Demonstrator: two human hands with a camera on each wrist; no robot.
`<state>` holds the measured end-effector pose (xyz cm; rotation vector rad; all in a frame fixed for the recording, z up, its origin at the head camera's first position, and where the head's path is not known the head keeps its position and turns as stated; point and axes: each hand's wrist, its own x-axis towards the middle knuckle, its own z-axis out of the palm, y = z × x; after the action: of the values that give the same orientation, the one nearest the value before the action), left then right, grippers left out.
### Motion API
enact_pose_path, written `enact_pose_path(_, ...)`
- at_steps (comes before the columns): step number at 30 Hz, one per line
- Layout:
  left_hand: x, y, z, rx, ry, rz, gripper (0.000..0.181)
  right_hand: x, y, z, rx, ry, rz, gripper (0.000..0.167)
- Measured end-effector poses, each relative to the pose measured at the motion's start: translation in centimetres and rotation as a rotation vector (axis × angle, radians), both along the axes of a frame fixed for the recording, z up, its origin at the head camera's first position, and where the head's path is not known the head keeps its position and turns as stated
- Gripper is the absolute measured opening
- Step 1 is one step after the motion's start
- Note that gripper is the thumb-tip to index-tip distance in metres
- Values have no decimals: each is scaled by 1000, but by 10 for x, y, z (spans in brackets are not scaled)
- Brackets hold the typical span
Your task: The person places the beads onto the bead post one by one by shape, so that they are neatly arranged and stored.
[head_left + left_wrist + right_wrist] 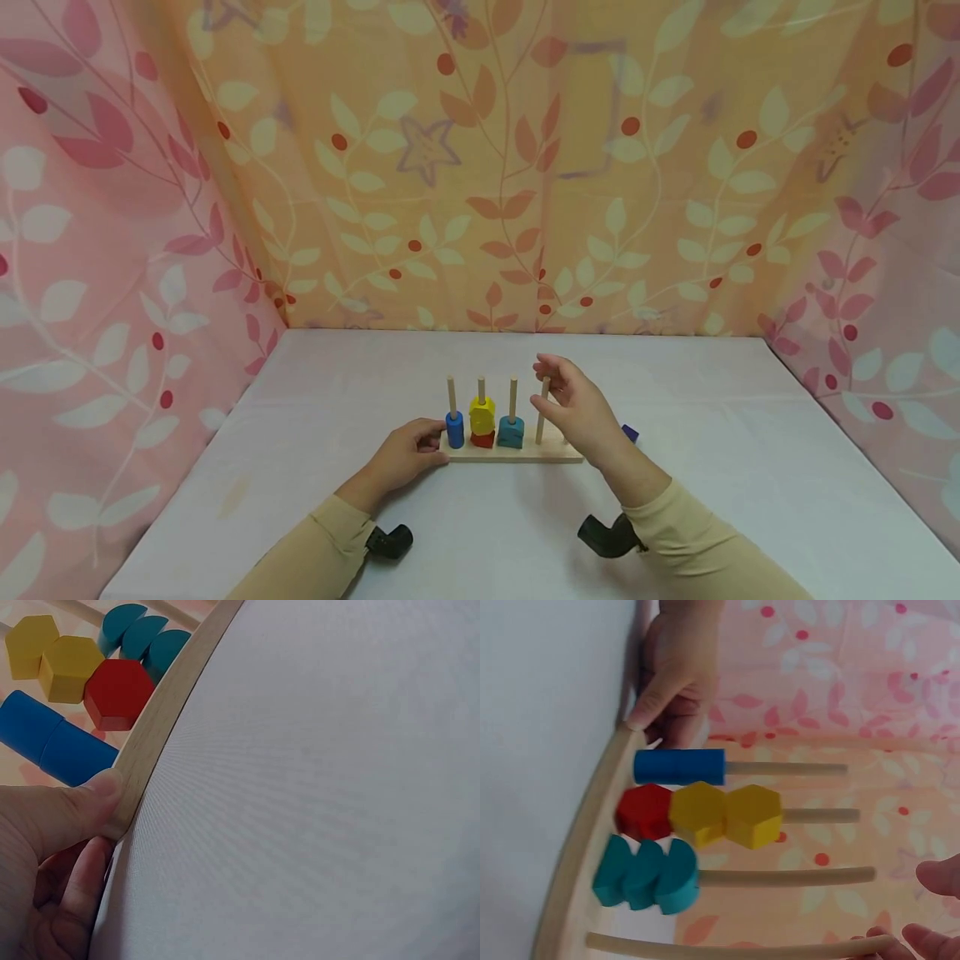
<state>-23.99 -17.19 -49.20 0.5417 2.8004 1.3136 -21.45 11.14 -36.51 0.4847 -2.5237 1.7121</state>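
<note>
A wooden peg board [517, 455] with several upright pegs stands on the table. The first peg bears two blue cylinders [64, 740]. On the second, two yellow hexagonal blocks [726, 815] sit above a red hexagonal block [645, 811]. Three teal half-round blocks [646, 876] are stacked on the third. My left hand [408, 454] grips the board's left end, thumb on the edge and fingers beneath. Around the top of the bare fourth peg [541, 421], my right hand [573, 408] has its fingers spread and holds nothing visible. Its forearm and hand partly hide the board's right end.
A purple block [630, 432] lies on the white tabletop [337, 375], right of the board and partly behind the right wrist. Floral cloth [495, 167] hangs at the back and both sides. Dark wrist mounts [609, 536] stick out from the sleeves.
</note>
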Motion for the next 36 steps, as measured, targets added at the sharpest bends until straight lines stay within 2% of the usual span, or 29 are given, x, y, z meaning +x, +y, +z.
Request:
enact_pose_path(7,-1,-1,-2,9,-8,1,47,2,20,19,-22,74,-12,46)
enact_pose_path(13,-1,0,-1,-4,-13,6,48,-4,50,17,-49,76,-62,40)
enact_pose_path(15,-1,0,0,5,-18,4,48,-6,60,12,-27,73,-85,38)
enact_pose_path(19,-1,0,-1,17,-17,-2,47,-11,82,-5,88,52,-135,34)
enact_pose_path(25,0,0,-2,7,-21,1,47,-20,114,-34,250,-42,-188,30)
enact_pose_path(30,0,0,-1,5,-17,4,47,-23,128,-52,327,-116,-190,29)
enact_pose_path(36,-1,1,0,-7,-16,9,46,-22,132,-66,370,-191,-144,30)
